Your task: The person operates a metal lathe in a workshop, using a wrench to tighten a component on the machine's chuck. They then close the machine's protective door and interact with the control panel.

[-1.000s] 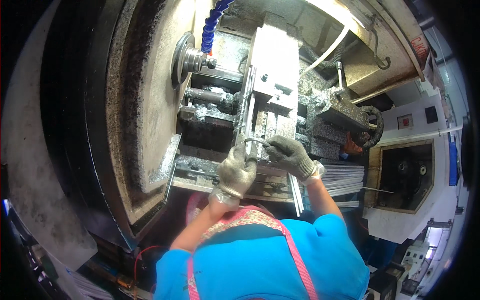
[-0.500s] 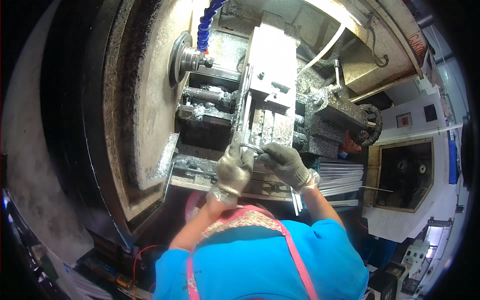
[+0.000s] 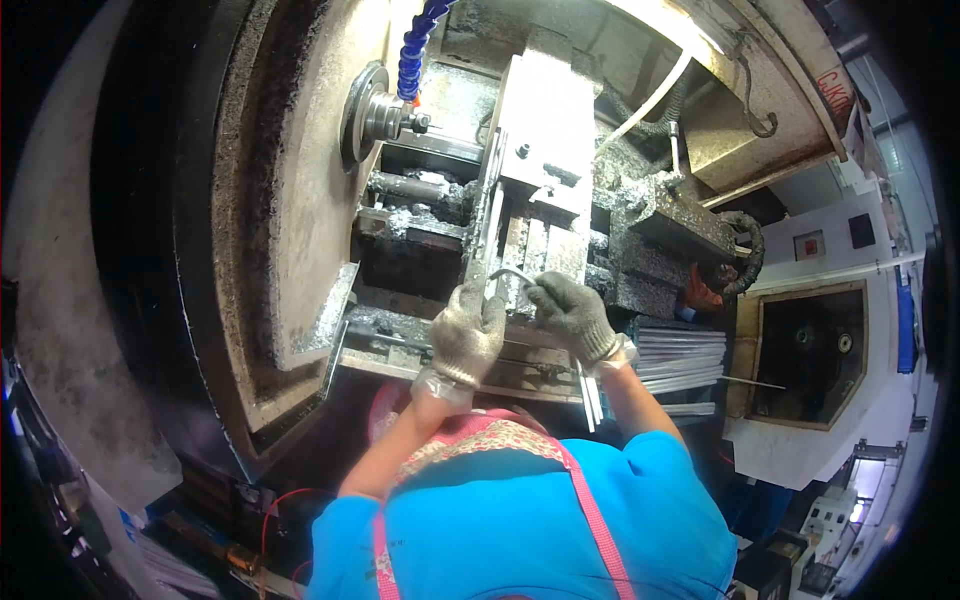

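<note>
Two gloved hands meet at the near end of a chip-strewn lathe interior, and the work looks to be midway rather than started or finished. The largest thing is the machine enclosure, its sloped wall crusted with swarf. Inside it stands the pale tool block, running away from the person, with a spindle chuck to its left under a blue segmented coolant hose. Below the block, a stack of thin metal rods lies at the right, and a few more rods hang down near the right wrist.

The left hand is pressed against the lower end of the tool block, fingers curled closed on its edge; whether it pinches anything smaller I cannot tell. The right hand has its grip closed on one end of a small bent hex key, whose other end reaches toward the block's near face, just above the left hand.

I judge that a screw on the block is being turned: the key appears seated, the block is in place, and nothing shows whether the tightening or loosening is complete.
</note>
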A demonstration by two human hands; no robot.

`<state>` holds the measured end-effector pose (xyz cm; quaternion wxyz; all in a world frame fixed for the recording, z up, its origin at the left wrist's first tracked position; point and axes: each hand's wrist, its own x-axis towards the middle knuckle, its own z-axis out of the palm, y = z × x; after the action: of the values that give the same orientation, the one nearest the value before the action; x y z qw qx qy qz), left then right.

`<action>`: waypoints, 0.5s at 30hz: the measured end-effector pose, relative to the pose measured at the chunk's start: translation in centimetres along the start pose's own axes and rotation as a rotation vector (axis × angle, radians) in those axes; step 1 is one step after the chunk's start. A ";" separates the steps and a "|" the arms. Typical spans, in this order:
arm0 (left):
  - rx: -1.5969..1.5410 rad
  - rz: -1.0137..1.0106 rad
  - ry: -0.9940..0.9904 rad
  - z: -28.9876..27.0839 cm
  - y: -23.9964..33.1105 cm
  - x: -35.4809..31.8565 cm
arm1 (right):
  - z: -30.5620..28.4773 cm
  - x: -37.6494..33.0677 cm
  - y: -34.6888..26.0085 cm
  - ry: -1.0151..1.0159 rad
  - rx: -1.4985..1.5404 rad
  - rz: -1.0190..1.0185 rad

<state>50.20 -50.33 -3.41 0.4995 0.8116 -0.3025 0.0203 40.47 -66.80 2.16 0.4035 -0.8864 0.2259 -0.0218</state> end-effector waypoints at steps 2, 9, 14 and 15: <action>-0.020 0.002 -0.008 0.0 -0.1 -0.2 | -0.4 0.1 0.5 0.035 0.270 0.062; -0.009 0.037 -0.018 0.4 -1.1 -0.5 | -1.9 0.3 -2.0 -0.052 0.633 0.307; -0.017 -0.009 -0.054 0.0 -0.4 -0.3 | -2.0 0.7 -1.4 -0.184 0.789 0.375; -0.020 -0.019 -0.058 0.0 -0.4 -0.3 | -1.9 0.9 -1.2 -0.187 0.720 0.327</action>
<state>50.17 -50.08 -3.83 0.4986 0.8097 -0.3093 -0.0108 41.33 -67.80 4.18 0.7050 -0.6390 0.3042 0.0459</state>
